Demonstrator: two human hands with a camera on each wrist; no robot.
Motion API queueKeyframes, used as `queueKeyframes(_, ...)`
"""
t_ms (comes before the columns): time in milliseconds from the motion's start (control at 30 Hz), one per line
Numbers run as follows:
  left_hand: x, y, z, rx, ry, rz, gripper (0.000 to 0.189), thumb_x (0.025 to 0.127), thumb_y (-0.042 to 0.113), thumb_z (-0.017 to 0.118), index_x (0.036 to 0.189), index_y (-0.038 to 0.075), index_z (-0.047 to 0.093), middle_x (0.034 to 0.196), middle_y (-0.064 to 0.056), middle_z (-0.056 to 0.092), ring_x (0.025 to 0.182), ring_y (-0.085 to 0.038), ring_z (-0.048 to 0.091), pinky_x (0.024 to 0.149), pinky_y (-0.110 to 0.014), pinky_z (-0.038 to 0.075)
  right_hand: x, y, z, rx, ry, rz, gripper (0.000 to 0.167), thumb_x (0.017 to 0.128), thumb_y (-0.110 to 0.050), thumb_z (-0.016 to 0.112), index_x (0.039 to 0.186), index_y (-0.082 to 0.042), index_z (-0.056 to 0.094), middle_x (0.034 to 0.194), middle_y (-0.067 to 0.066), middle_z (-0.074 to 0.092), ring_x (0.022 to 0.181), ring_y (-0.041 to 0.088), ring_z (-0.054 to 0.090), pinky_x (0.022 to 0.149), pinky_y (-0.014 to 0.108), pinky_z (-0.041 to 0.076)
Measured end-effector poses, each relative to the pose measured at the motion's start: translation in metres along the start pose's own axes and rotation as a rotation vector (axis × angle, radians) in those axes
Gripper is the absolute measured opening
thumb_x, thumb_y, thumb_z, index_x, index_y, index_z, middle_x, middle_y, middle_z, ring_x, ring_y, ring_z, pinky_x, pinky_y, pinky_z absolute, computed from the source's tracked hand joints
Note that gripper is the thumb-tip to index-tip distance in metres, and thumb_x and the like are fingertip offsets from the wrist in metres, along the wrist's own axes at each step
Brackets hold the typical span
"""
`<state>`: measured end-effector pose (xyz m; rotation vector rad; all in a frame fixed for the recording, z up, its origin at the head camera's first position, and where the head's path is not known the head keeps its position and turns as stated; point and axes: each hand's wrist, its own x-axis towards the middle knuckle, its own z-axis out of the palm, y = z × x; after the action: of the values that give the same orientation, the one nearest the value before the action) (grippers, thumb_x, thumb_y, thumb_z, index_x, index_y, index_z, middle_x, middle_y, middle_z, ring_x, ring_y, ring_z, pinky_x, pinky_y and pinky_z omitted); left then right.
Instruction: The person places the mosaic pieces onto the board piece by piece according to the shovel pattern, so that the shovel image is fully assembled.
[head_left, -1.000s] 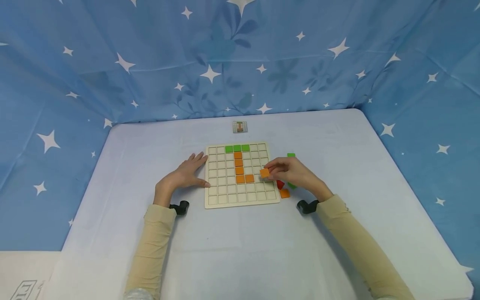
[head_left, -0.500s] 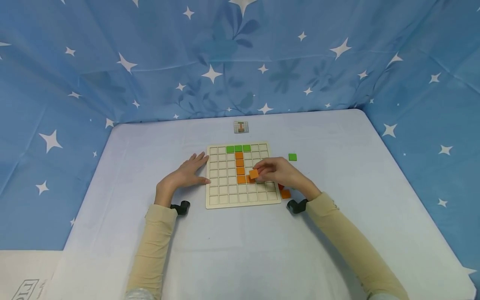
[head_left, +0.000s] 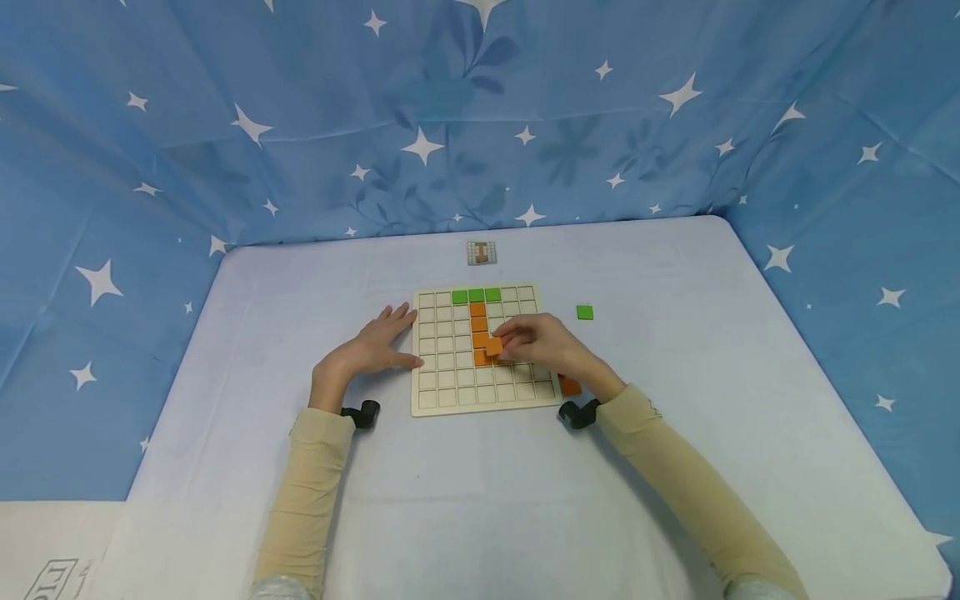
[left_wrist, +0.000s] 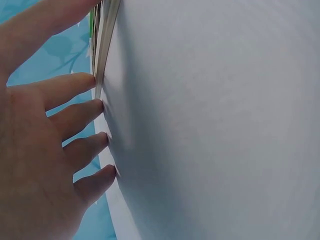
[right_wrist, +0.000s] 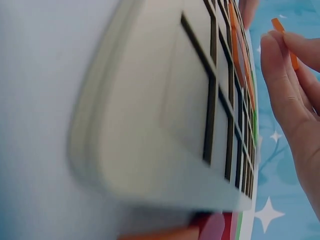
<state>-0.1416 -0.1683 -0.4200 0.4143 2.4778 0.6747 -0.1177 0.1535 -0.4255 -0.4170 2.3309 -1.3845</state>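
A pale grid board (head_left: 446, 398) lies on the white table. Across its far row run green square tiles (head_left: 476, 296), and a column of orange tiles (head_left: 478, 324) comes down from them. My right hand (head_left: 546, 343) pinches one orange tile (head_left: 492, 346) between thumb and fingers, close over the lower end of that column. The right wrist view shows the pinched tile (right_wrist: 294, 61) edge-on; the hand partly covers the squares under it. At the board's left edge my left hand (head_left: 367, 346) rests with spread fingers, its fingertips (left_wrist: 101, 106) right at the side in the left wrist view.
Beyond the board lies a small pattern card (head_left: 482, 253). A loose green tile (head_left: 585, 312) is off to the right. By the near right corner are an orange tile (head_left: 571, 387) and a red piece (right_wrist: 212, 227). A blue starry curtain (head_left: 300, 183) hangs behind the table.
My right hand has moved left across the board with the orange tile, from the right side to the lower end of the orange column. The left hand stays at the edge.
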Motion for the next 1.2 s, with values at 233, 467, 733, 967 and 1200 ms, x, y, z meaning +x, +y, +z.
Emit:
queueKeyframes(233,0.001,-0.002,0.001,0.011,-0.007,0.005,0.098,0.093,0.037,0.076,0.166,0.009,0.016,0.174,-0.012,0.003,0.160,-0.036,-0.006,0.128,-0.063,0.005,0.006,-0.002,0.009,-0.010,0.009,0.015,0.037,0.088,-0.012,0.082,0.124,-0.006,0.073,0.103,0.007,0.076,0.089,0.015,0.072,0.093,0.036,0.057)
queueKeyframes(467,-0.001,0.000,-0.001,0.000,-0.005,0.003,0.098,0.093,0.037,0.075,0.166,0.009,0.016,0.174,-0.013,0.003,0.160,-0.036,-0.006,0.128,-0.062,0.004,0.010,-0.007,0.016,-0.044,0.009,-0.009,0.034,0.089,-0.010,0.080,0.122,-0.002,0.074,0.108,0.011,0.076,0.091,0.016,0.075,0.093,0.037,0.059)
queueKeyframes(733,-0.001,-0.002,-0.001,0.012,-0.006,-0.002,0.098,0.094,0.038,0.075,0.166,0.009,0.016,0.174,-0.013,0.002,0.160,-0.036,-0.006,0.129,-0.060,0.002,0.015,-0.013,0.024,-0.096,0.012,-0.017,0.033,0.087,-0.012,0.083,0.117,-0.004,0.077,0.103,0.007,0.078,0.087,0.013,0.075,0.095,0.037,0.058)
queueKeyframes(967,-0.003,0.001,-0.001,0.001,-0.006,0.001,0.097,0.094,0.038,0.074,0.166,0.010,0.016,0.174,-0.012,0.003,0.161,-0.036,-0.006,0.128,-0.063,0.004,0.019,-0.017,0.031,-0.099,0.008,-0.010,0.030,0.087,-0.011,0.083,0.115,-0.005,0.078,0.104,0.006,0.078,0.087,0.011,0.073,0.090,0.031,0.059)
queueKeyframes(1200,-0.002,0.000,-0.001,0.002,-0.002,0.003,0.096,0.094,0.038,0.074,0.166,0.010,0.016,0.174,-0.012,0.003,0.161,-0.036,-0.006,0.128,-0.063,0.004,0.023,-0.020,0.038,-0.183,-0.017,-0.044,0.027,0.089,-0.012,0.082,0.114,-0.004,0.077,0.105,0.006,0.076,0.088,0.012,0.070,0.085,0.029,0.059)
